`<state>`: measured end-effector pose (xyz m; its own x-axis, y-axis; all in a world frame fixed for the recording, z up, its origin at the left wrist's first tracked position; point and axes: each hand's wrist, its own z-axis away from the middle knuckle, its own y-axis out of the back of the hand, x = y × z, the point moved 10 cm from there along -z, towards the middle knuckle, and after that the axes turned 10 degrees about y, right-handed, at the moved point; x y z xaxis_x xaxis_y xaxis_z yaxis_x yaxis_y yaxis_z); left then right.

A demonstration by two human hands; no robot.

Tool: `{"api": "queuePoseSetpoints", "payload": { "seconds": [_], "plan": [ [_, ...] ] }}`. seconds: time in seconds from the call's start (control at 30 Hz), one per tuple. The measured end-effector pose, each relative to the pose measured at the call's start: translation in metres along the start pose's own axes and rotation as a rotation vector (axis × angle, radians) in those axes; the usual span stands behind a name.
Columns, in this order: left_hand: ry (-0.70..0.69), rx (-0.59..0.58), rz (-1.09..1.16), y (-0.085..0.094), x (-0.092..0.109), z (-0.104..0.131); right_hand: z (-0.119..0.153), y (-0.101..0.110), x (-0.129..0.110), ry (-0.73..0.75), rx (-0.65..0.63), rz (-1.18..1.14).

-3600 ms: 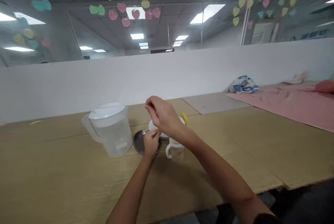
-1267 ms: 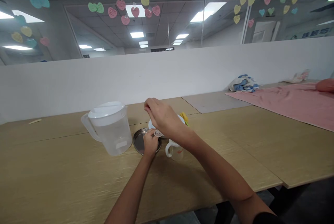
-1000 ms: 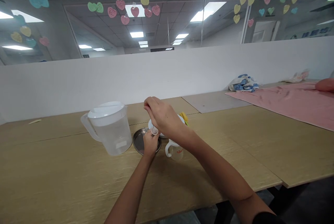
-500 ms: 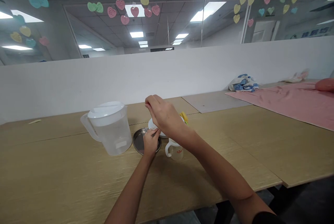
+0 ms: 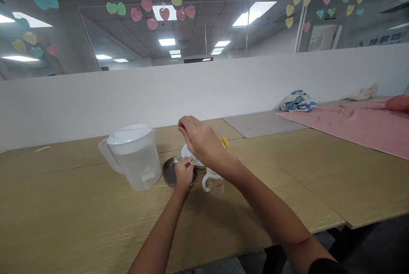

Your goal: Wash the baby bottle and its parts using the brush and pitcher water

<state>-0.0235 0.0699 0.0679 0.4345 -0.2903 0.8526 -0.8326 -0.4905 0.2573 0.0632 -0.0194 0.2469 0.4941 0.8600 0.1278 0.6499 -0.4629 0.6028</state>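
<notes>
My left hand [image 5: 184, 174] is closed over the round metal tray [image 5: 169, 180], gripping a small whitish round piece [image 5: 193, 160] with a ringed face. Higher and just to the right, my right hand [image 5: 202, 138] is bent at the wrist with its fingers pinched together; whatever they hold, if anything, is hidden. Under my right forearm stands a clear cup [image 5: 216, 186] with a white handle and red lettering. A white object [image 5: 185, 151] shows partly behind the hands. Something yellow [image 5: 225, 142] peeks out past my right wrist.
To the left stands a large translucent pitcher [image 5: 140, 163] with a white lid. A pink cloth [image 5: 351, 125] covers the table's right side, with a blue and white cloth [image 5: 298, 101] bunched by the wall [image 5: 191, 90]. The table's front edge runs below my right forearm.
The small whitish piece in my left hand has turned, and its ringed round face now shows. Both hands otherwise stay in nearly the same place.
</notes>
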Motion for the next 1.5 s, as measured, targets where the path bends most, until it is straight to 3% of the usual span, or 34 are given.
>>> {"api": "queuePoseSetpoints", "payload": {
  "seconds": [1.5],
  "plan": [
    [-0.040,-0.028,0.032,-0.0025,0.0001,0.0000,0.0000,0.0005,0.0046,-0.033,-0.018,0.075]
  ]
}}
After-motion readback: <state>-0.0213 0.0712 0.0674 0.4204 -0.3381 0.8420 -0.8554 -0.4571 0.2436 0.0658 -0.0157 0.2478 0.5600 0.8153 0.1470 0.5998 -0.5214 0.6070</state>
